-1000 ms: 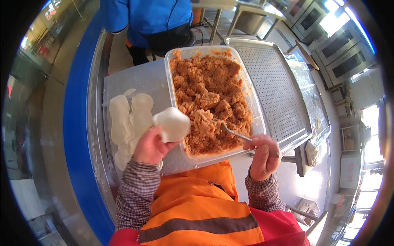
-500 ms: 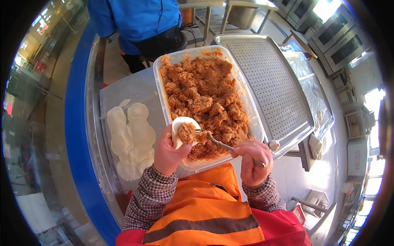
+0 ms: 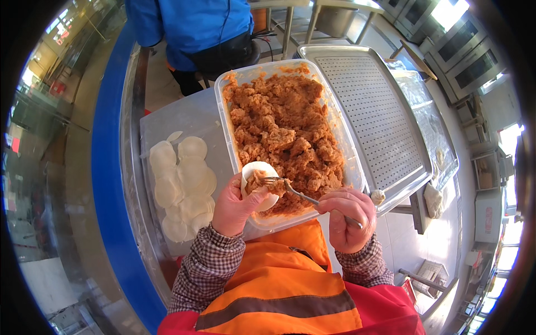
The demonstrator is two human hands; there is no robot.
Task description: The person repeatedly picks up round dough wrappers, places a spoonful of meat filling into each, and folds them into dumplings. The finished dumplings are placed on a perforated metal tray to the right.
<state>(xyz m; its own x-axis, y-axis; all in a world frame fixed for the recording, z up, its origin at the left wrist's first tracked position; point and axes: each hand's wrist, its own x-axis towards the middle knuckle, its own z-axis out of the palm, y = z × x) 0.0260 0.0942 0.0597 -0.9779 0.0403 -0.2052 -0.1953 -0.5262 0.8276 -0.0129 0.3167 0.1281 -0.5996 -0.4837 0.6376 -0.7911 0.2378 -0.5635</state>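
Note:
My left hand (image 3: 233,207) is closed round a round white dough wrapper (image 3: 270,203), cupped near the front left corner of a clear plastic tub (image 3: 228,120). Inside the wrapper lies a lump of reddish-brown minced filling (image 3: 254,181). In my right hand (image 3: 349,218) is a metal fork (image 3: 304,196), gripped by its handle. Its tines press on the filling in the wrapper, and a bit of filling clings behind them. More filling (image 3: 285,123) fills the tub below and beyond my hands. Flat wrappers (image 3: 192,178) lie overlapping left of the tub.
Right of the tub is a perforated metal tray (image 3: 374,111), with a small dough piece (image 3: 378,196) at its near corner. Beyond it lies a plastic-covered tray (image 3: 424,120). A person in blue (image 3: 195,28) sits across the table. A blue edge (image 3: 111,167) runs along the left.
The fork's tines have moved further over the filling, pressing it into the wrapper. The whole view has shifted slightly. Both hands keep their hold.

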